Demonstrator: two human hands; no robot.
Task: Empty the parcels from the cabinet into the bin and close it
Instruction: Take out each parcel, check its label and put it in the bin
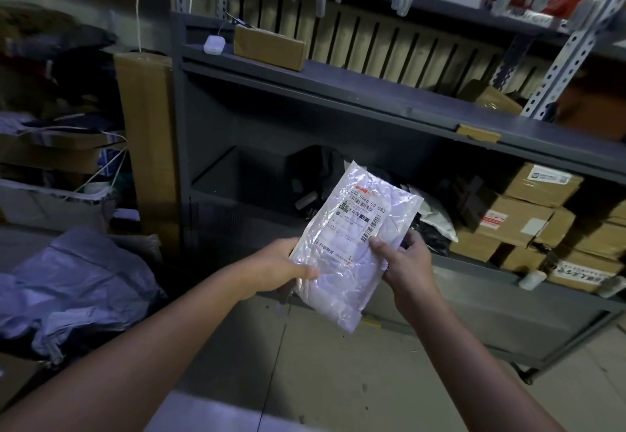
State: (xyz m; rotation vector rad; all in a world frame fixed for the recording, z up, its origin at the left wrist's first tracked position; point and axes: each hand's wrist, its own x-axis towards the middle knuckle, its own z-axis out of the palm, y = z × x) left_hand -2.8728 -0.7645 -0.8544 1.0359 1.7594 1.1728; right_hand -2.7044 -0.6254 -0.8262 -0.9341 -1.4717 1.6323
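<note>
I hold a white plastic parcel (352, 245) with a printed shipping label in both hands, in front of the grey metal cabinet (183, 120). My left hand (283, 267) grips its lower left edge, thumb on the front. My right hand (404, 259) pinches its right edge, thumb on the label. Behind the parcel, the cabinet's lower shelf holds dark bagged parcels (315, 181), a pale bag (437, 215) and several cardboard boxes (528, 215). A grey-blue sack (78, 282) lies crumpled on the floor at the left.
One brown box (269, 46) and a small white device (213, 45) sit on the cabinet's upper shelf. A tall cardboard carton (149, 147) leans at the cabinet's left. Cluttered boxes and cloth fill the far left. Bare concrete floor (338, 364) lies below my arms.
</note>
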